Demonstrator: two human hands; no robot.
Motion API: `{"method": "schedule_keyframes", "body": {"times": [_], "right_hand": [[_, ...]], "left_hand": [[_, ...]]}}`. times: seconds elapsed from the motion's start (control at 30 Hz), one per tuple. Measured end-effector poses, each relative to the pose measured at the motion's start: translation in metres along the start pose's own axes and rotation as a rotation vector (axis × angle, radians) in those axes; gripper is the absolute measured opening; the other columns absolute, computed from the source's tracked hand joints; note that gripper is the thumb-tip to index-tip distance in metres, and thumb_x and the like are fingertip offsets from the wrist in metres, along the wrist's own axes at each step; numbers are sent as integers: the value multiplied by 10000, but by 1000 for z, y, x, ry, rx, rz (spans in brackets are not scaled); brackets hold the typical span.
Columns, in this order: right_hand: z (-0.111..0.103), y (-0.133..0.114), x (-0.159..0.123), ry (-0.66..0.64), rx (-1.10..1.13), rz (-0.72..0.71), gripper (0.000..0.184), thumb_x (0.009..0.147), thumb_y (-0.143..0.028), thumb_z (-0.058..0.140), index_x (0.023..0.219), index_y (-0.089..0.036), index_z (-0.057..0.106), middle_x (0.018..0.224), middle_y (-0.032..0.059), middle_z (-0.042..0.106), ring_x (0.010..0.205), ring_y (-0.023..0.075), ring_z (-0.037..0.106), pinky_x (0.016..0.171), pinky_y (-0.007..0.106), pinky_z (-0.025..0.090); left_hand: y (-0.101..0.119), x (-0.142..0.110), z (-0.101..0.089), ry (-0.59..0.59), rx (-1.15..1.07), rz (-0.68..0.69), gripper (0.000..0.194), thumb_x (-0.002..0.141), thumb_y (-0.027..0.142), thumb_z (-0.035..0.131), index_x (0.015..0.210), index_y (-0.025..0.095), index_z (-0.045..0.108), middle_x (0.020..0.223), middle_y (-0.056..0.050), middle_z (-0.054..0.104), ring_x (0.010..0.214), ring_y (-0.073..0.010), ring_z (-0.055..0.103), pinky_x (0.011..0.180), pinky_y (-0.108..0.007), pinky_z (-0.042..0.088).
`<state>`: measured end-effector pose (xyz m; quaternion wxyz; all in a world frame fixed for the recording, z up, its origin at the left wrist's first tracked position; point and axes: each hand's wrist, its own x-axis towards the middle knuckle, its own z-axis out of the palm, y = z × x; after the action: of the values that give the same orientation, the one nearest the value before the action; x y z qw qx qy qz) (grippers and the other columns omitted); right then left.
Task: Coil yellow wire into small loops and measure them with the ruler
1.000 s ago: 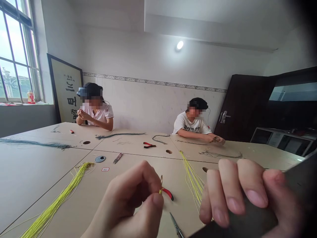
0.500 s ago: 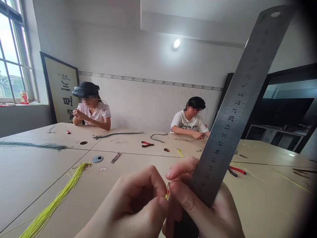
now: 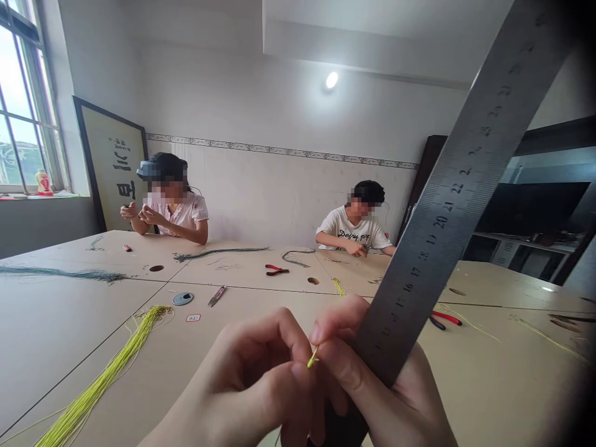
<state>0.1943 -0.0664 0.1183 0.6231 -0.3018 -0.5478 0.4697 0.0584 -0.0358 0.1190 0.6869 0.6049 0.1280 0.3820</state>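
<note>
Just below the centre, my left hand (image 3: 261, 372) pinches a yellow cord (image 3: 311, 360) between thumb and forefinger. A short knotted piece of the cord shows at the fingertips. My right hand (image 3: 382, 379) grips a steel ruler (image 3: 442, 211) in its palm, slanting up to the upper right. Its thumb and forefinger close on a thin strand that runs to the yellow cord; what the strand is made of I cannot tell. Both hands' fingertips nearly meet above the table.
A bundle of yellow cords (image 3: 116, 360) lies on the table (image 3: 200, 385) at left. Thread snips (image 3: 217, 296), red-handled pliers (image 3: 277, 270), another pair of pliers (image 3: 444, 320) and dark cords (image 3: 223, 251) lie around. Two co-workers (image 3: 172, 211) sit across the table.
My fingertips have shifted slightly and more of the yellow cord shows between them. The ruler has swung a little up and right. Both co-workers have moved their hands.
</note>
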Motion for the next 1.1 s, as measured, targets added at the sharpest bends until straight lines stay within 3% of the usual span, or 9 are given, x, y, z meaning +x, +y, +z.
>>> {"method": "schedule_keyframes", "body": {"times": [0.2,0.37,0.53,0.67,0.8,0.93,1.1], "right_hand": [[-4,0,1,4,-22,21,261,807,-439,675,768,-196,587,490,-54,534,428,59,532,437,141,382],[-8,6,6,-136,-73,-124,174,880,-388,599,844,-217,597,519,-63,506,434,68,568,421,137,404],[-17,1,4,48,-42,-161,222,867,-452,590,925,-243,637,520,-51,526,419,125,597,431,233,508],[-33,-4,5,13,79,-431,209,935,-389,485,895,-258,642,582,-51,524,440,124,622,455,276,576],[-43,-3,7,111,126,-628,280,962,-394,419,835,-244,618,632,-47,528,497,105,617,491,266,599],[-37,-3,7,95,224,-545,335,945,-446,444,729,-234,588,644,-49,515,566,92,627,592,260,608],[-22,-9,9,55,378,-454,370,861,-481,587,613,-208,551,606,-60,520,540,90,635,555,240,598]], "left_hand": [[-2,3,-2,-18,-41,0,222,790,316,631,674,186,493,474,52,504,533,-94,513,613,-222,423],[-1,4,1,47,-9,14,192,766,218,607,641,177,468,533,41,562,491,-67,495,528,-180,392],[-1,4,2,200,170,106,190,755,187,566,604,184,449,480,46,509,455,-67,455,481,-180,373],[1,5,2,329,275,189,249,704,273,570,534,203,403,439,47,425,433,-75,387,443,-204,363],[2,4,2,354,296,194,210,677,249,549,531,209,403,469,33,440,472,-90,382,421,-196,321],[2,4,2,323,324,157,171,712,222,527,572,204,431,525,29,467,522,-100,426,472,-204,366],[2,2,0,324,411,204,191,728,222,532,573,199,423,553,27,483,533,-97,424,516,-214,381]]}}
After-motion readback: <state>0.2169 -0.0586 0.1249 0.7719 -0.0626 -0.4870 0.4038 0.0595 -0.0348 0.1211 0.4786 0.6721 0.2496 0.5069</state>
